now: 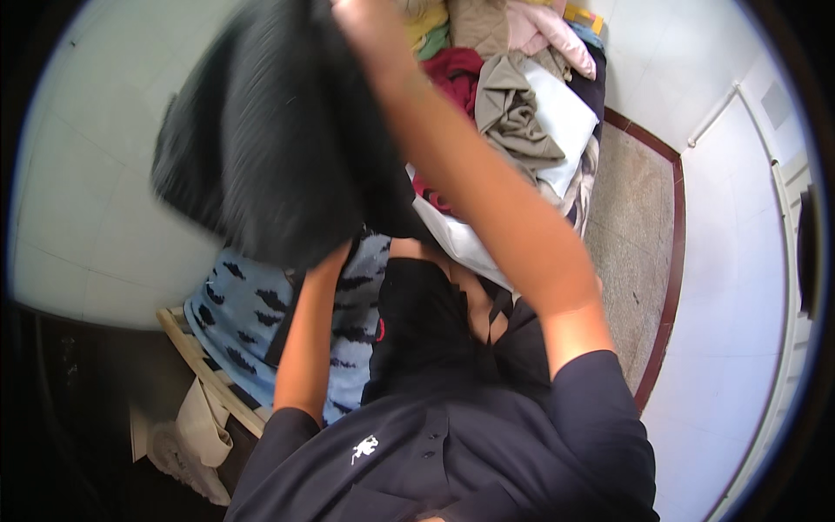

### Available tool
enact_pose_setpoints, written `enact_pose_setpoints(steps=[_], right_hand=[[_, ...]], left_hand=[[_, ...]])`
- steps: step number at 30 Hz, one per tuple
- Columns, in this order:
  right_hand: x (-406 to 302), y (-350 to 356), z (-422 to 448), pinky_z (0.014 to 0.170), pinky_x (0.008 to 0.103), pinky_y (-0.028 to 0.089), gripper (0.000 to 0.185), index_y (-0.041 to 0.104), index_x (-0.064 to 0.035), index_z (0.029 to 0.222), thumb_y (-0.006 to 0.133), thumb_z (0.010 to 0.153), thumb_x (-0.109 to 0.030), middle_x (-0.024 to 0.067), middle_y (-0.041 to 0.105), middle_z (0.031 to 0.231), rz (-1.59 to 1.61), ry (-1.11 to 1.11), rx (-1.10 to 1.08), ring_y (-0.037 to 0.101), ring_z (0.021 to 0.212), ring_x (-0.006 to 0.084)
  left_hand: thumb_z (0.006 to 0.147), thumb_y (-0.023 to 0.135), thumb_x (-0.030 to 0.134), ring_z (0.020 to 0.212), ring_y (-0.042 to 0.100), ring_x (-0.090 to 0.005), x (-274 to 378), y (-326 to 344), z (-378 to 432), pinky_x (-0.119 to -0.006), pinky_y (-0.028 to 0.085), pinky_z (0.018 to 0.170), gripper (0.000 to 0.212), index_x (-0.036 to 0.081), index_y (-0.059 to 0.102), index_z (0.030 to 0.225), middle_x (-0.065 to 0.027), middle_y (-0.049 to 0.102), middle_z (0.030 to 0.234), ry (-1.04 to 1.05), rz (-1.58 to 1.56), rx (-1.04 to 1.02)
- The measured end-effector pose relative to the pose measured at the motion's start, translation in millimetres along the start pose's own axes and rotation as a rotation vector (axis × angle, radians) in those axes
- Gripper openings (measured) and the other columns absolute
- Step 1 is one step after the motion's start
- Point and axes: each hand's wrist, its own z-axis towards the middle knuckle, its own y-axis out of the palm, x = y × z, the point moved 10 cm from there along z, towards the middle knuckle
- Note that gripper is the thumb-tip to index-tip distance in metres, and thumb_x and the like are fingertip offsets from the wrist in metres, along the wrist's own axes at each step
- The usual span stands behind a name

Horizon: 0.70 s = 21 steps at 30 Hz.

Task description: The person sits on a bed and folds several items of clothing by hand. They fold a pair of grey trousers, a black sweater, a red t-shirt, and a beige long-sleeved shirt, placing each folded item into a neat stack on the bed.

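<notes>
A large black cloth garment (280, 137), blurred by motion, hangs spread out in front of me at the upper left. My right hand (362, 19) is raised at the top edge of the picture and grips its upper part; the fingertips are partly cut off. Beneath the lower edge of the cloth my left forearm ends, and the cloth hides my left hand, so its grip cannot be seen. Below the garment lies a blue blanket with black patches. A taupe garment (512, 117) and a dark red cloth (456, 75) lie heaped beyond my right forearm.
My crossed legs rest on the blue patterned blanket (248, 320), which covers a bed with a wooden edge (209, 378). A white sheet or bag (561, 117) and a pink padded garment (554, 36) lie in the pile. Tiled walls stand left and right; speckled floor (629, 215) runs along the right.
</notes>
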Motion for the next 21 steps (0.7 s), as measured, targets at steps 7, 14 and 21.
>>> enact_pose_setpoints(steps=[7, 14, 21], right_hand=[[-224, -8, -22, 0.083, 0.0342, 0.055, 0.047, 0.064, -0.0006, 0.103, 0.043, 0.106, -0.043, 0.0105, 0.069, 0.093, -0.647, -0.533, 0.036, 0.067, 0.085, 0.0218], [-262, -6, -42, 0.089, 0.0327, 0.05, 0.036, 0.065, -0.0058, 0.117, 0.052, 0.104, -0.037, 0.0047, 0.069, 0.107, -0.947, -0.593, 0.157, 0.064, 0.098, 0.0169], [-130, -92, -188, 0.061, 0.043, 0.05, 0.044, 0.07, -0.0001, 0.086, 0.056, 0.1, -0.039, 0.0151, 0.063, 0.06, -1.965, -0.175, 0.227, 0.065, 0.061, 0.0324]], left_hand=[[0.099, 0.056, 0.009, 0.089, 0.063, -0.0112, 257, 155, 69, -0.027, 0.049, 0.083, 0.025, 0.003, 0.064, 0.122, -0.0058, 0.071, 0.096, 1.164, 0.791, 0.017], [0.078, 0.075, 0.009, 0.076, 0.064, -0.0133, 355, 243, 53, -0.026, 0.049, 0.069, 0.024, 0.001, 0.06, 0.095, -0.0095, 0.065, 0.09, 1.839, 1.078, -0.039], [0.081, 0.074, 0.016, 0.086, 0.068, -0.0237, 145, 170, 94, -0.034, 0.054, 0.078, 0.024, 0.002, 0.071, 0.1, -0.0162, 0.07, 0.092, 0.537, 1.576, -0.93]])
